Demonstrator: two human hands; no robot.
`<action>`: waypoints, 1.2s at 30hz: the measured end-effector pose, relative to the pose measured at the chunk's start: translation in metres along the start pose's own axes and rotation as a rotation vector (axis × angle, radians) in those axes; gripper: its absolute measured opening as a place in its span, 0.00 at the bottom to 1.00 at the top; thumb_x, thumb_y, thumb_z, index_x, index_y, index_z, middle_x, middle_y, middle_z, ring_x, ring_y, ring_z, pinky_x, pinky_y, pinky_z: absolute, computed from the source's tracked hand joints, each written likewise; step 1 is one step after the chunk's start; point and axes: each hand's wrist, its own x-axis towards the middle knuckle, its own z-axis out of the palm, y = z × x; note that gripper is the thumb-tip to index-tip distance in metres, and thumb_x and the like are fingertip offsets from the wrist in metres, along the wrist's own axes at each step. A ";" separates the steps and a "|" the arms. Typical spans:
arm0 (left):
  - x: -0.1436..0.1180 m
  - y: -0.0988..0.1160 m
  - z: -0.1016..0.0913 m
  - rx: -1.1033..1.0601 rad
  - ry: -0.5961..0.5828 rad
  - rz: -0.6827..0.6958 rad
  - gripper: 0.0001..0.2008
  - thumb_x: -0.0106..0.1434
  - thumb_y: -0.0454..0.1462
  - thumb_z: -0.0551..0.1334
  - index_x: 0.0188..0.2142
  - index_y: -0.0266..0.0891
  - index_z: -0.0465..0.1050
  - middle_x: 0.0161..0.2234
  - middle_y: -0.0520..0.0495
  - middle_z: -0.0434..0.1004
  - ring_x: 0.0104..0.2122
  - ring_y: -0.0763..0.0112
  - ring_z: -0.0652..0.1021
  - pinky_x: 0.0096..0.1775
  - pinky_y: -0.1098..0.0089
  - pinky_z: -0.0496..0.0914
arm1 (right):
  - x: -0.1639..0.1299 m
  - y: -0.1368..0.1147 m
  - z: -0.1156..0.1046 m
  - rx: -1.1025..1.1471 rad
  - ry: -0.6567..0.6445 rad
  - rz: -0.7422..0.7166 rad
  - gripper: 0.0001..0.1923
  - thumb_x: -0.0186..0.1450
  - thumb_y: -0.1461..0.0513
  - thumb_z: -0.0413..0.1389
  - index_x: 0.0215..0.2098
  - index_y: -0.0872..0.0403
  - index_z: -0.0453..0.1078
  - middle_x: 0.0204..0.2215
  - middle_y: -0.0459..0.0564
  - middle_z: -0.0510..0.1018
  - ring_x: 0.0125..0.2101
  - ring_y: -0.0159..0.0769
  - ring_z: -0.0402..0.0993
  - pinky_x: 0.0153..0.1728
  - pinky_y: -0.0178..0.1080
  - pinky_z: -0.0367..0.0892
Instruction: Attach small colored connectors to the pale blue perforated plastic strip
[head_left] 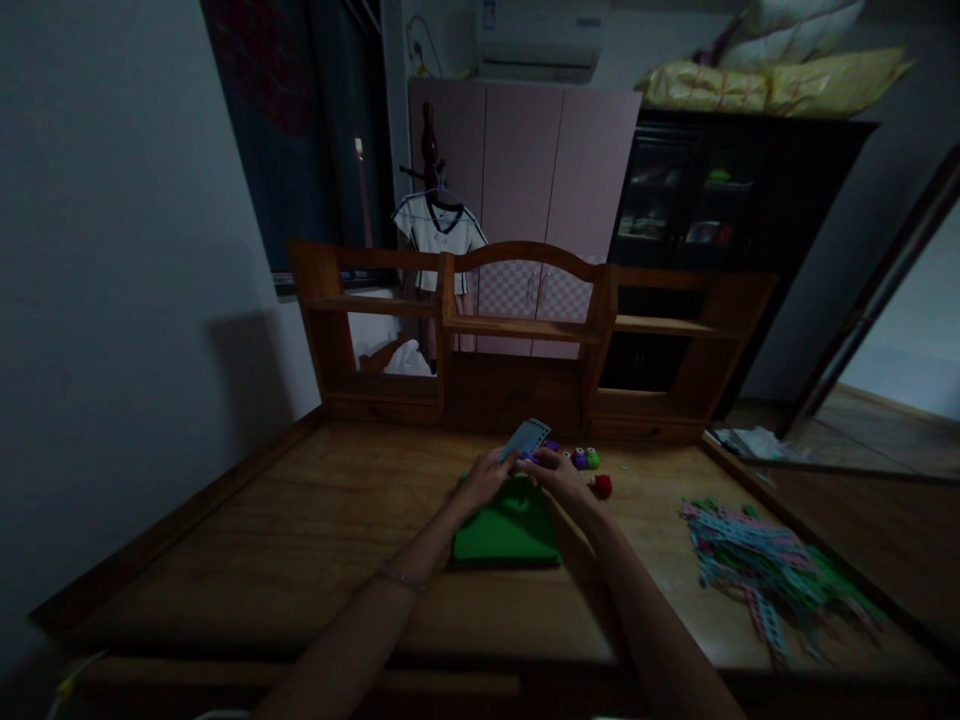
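Note:
My left hand [486, 478] is closed on a pale sheet with rows of black dots [525, 438], which sticks up past the fingertips. Against it, my right hand [561, 480] pinches a small purple piece with a white spot [528, 459]; the fingers partly hide it. Both hands are held together above a green mat [506, 530] on the wooden desk. Just beyond the right hand sit small purple [579, 458] and green [592, 458] figures with white eyes. A red one [601, 486] lies closer, beside the right hand.
A loose pile of pink, blue and green strips [780, 565] covers the right part of the wooden desk [300, 540]. Along the back edge stands a wooden shelf unit [517, 325]. The wall [135, 300] borders the desk on the left.

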 end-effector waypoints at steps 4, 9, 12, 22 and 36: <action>0.001 0.000 0.000 0.016 -0.009 -0.004 0.23 0.61 0.50 0.49 0.31 0.34 0.73 0.26 0.48 0.72 0.26 0.71 0.70 0.29 0.73 0.62 | -0.001 0.000 -0.001 0.005 -0.015 -0.017 0.16 0.49 0.52 0.62 0.32 0.53 0.72 0.25 0.45 0.73 0.26 0.32 0.65 0.26 0.34 0.56; 0.001 0.001 -0.001 0.018 -0.028 0.005 0.22 0.61 0.49 0.49 0.32 0.34 0.73 0.26 0.48 0.72 0.26 0.71 0.70 0.29 0.74 0.62 | -0.003 -0.002 0.000 0.003 -0.011 -0.011 0.17 0.50 0.52 0.62 0.33 0.53 0.72 0.26 0.46 0.73 0.26 0.32 0.64 0.27 0.34 0.56; 0.001 -0.001 -0.002 0.031 -0.036 0.018 0.22 0.61 0.49 0.50 0.31 0.34 0.73 0.25 0.48 0.71 0.26 0.71 0.69 0.28 0.74 0.62 | -0.005 -0.004 0.000 0.013 -0.032 -0.012 0.18 0.50 0.52 0.61 0.36 0.54 0.72 0.28 0.47 0.73 0.26 0.32 0.65 0.26 0.34 0.56; 0.003 -0.008 0.000 0.036 -0.059 0.005 0.20 0.60 0.48 0.52 0.31 0.32 0.72 0.24 0.49 0.69 0.25 0.73 0.67 0.27 0.75 0.60 | -0.006 -0.001 -0.001 -0.014 0.014 0.048 0.17 0.51 0.52 0.61 0.35 0.53 0.72 0.28 0.47 0.74 0.24 0.32 0.64 0.24 0.35 0.55; 0.001 -0.009 0.002 0.072 -0.052 -0.019 0.23 0.60 0.50 0.51 0.26 0.33 0.70 0.21 0.50 0.68 0.23 0.73 0.66 0.26 0.75 0.58 | -0.001 0.014 -0.006 0.027 0.046 0.072 0.18 0.51 0.52 0.60 0.35 0.54 0.72 0.27 0.48 0.75 0.25 0.35 0.68 0.31 0.37 0.61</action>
